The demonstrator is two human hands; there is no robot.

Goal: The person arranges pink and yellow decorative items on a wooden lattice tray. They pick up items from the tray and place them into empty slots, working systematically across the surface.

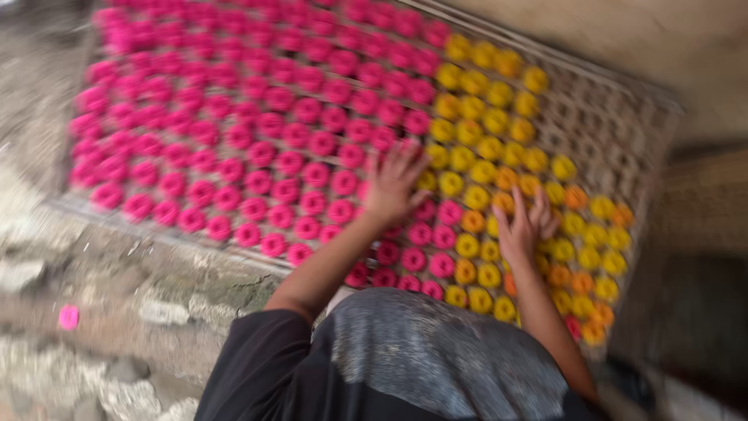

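While the whole view is smeared by motion, I can still tell that my left hand lies flat over the pink rings, fingers spread wide and gripping nothing, at about the centre of the woven tray. My right hand rests at roughly four o'clock from it, fingers loosely open and fanned over the yellow rings, where a few orange rings are mixed in; whether the fingertips press on a ring or only hover I cannot tell. Pink rows fill the tray from nine o'clock through twelve, yellow ones run from one o'clock down to five, and a bare patch of weave shows toward two o'clock. Rings under both palms are hidden, and my dark sleeves and grey cloth at six o'clock cover the tray's near edge. One stray pink ring lies apart on the rough stone ground at eight o'clock, well away from the tray. Blur makes the shape of each ring hard to read beyond a round form with a darker middle, and the tray's far corners are cut off at the top of the view.
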